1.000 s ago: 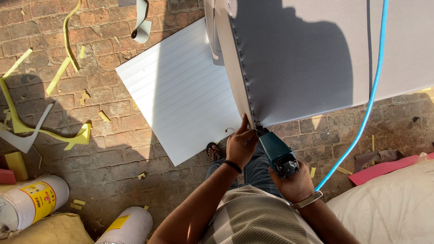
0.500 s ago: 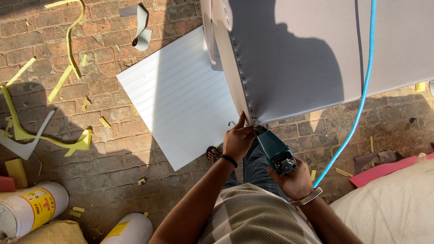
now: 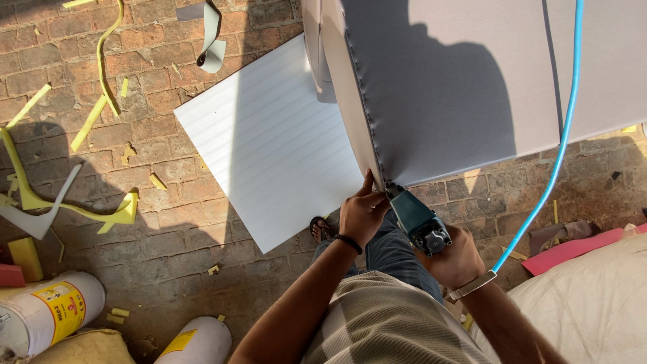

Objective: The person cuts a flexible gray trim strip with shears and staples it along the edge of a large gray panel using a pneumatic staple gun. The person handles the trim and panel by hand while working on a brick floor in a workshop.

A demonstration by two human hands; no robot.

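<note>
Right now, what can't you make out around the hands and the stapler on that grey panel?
Head view only:
- Right hand: its fingers are wrapped behind the teal staple gun, so the trigger is hidden.
- Gun's nose: pressed against the grey upholstered panel, contact point too small to tell.
- Left hand: fingertips tucked behind the panel's edge.
- Blue hose: cut off by the top edge.

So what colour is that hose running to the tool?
Bright blue: the hose shows best in the head view, leading to the tool.

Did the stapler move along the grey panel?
Cannot tell: the stapler sits at the panel's bottom corner as before; only the camera shifts.
</note>
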